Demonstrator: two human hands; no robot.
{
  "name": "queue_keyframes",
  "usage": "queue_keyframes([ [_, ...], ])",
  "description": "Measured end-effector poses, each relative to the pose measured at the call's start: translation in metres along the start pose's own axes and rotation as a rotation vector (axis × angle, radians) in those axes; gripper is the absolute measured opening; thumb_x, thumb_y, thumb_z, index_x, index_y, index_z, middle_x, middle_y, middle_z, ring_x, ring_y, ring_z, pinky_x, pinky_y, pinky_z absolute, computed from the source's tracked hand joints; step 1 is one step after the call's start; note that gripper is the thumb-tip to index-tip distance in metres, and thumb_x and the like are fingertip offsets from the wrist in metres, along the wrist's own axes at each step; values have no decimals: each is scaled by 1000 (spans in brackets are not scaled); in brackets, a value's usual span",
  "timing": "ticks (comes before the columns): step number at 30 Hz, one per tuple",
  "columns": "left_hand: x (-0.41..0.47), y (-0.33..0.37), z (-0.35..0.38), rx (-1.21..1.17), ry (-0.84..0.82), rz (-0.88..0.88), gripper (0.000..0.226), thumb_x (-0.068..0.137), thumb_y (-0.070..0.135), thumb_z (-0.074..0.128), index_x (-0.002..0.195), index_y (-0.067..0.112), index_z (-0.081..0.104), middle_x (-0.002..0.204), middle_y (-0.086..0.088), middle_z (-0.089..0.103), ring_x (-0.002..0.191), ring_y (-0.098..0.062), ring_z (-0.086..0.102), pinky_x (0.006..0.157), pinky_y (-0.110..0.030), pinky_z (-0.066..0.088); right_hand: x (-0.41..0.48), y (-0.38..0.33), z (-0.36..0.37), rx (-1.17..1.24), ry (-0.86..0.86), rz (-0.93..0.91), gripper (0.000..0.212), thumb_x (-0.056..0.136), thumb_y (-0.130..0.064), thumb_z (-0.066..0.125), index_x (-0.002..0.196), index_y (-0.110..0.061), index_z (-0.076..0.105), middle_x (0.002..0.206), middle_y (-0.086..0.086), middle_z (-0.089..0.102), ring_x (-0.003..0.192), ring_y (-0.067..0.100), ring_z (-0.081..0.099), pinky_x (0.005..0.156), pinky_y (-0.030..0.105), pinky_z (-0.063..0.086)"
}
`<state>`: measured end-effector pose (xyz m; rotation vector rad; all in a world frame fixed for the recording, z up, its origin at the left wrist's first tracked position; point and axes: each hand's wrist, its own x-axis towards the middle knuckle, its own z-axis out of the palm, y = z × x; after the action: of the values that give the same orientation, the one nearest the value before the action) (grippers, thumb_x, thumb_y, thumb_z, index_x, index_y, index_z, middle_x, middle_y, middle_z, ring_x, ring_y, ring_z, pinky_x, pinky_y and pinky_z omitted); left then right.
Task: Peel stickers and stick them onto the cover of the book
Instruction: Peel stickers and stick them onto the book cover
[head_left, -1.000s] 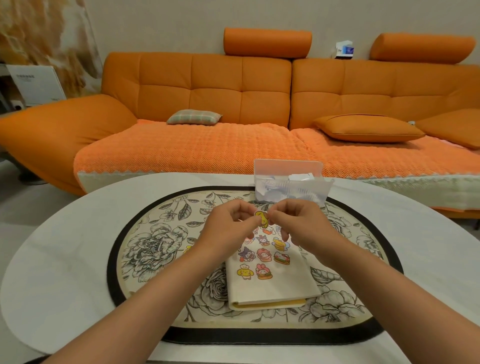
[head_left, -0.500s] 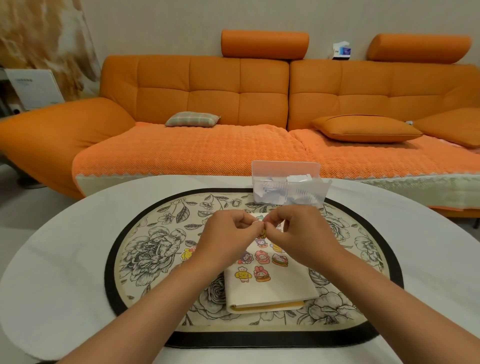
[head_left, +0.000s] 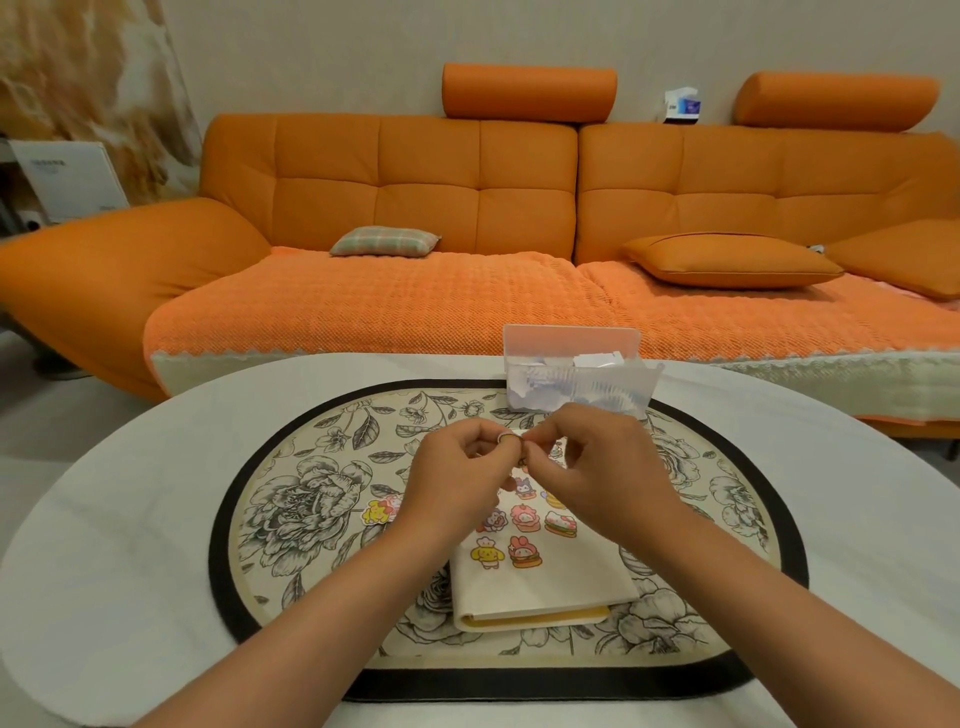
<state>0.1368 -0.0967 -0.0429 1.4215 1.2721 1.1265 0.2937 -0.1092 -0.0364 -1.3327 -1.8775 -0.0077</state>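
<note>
A cream-covered book (head_left: 540, 587) lies closed on the floral mat (head_left: 291, 499), with several cartoon stickers on its cover. Above its far end, my left hand (head_left: 457, 480) and my right hand (head_left: 597, 467) meet fingertip to fingertip, both pinching a small sticker (head_left: 511, 440) between them. The sticker is mostly hidden by my fingers. A few loose stickers (head_left: 382, 510) lie on the mat to the left of my left wrist.
A clear plastic box (head_left: 576, 376) with white paper scraps stands open at the mat's far edge, just beyond my hands. The mat sits on a white oval table (head_left: 119, 519). An orange sofa (head_left: 467, 208) with cushions fills the background.
Both hands stay pinched together over the book. They have drifted slightly toward the far end, and the yellow sticker seen between the fingers a second ago is now mostly covered.
</note>
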Motion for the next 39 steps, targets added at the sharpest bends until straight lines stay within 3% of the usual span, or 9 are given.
queue_keyframes([
  [3,4,4,-5,-18,-30,49,9,90,14,68,83,17,72,73,0,74,63,-10,69,54,-27,52,8,-2,-8,546,-147,378,10,86,-21,76,76,-19,78,55,-10,63,48,8,47,48,20,39],
  [6,6,8,-9,-5,-74,91,8,90,13,69,83,16,71,72,3,74,64,-10,69,55,-24,52,12,2,-16,709,-241,530,10,84,-23,79,77,-17,80,59,10,62,53,15,50,48,23,36],
  [18,4,8,-8,51,-77,120,11,91,13,70,82,18,72,71,-1,73,59,-6,66,53,-20,51,10,-1,-10,484,-212,450,12,92,-23,71,82,-17,76,50,-6,61,40,2,46,43,15,36],
  [22,5,11,-11,35,-88,84,11,92,12,68,81,13,70,58,5,67,50,-2,59,51,-17,48,14,0,-14,674,-294,540,12,90,-23,73,86,-13,78,70,0,70,54,10,56,46,23,40],
  [25,6,13,-13,32,-107,73,10,91,10,68,82,11,70,58,5,66,51,-3,59,52,-18,49,14,1,-19,672,-349,524,10,91,-23,72,90,-16,79,79,8,71,60,13,57,47,25,42],
  [33,4,14,-12,54,-133,72,11,91,10,68,80,10,70,57,2,65,47,-3,56,50,-16,45,13,-1,-27,529,-367,415,16,95,-23,67,88,-16,79,56,-8,65,45,2,48,48,16,38],
  [39,4,11,-11,109,-134,95,9,90,13,69,82,14,73,58,4,66,53,-5,59,53,-17,46,11,3,-23,396,-338,317,12,93,-26,69,88,-24,79,73,-7,74,58,0,59,57,19,49],
])
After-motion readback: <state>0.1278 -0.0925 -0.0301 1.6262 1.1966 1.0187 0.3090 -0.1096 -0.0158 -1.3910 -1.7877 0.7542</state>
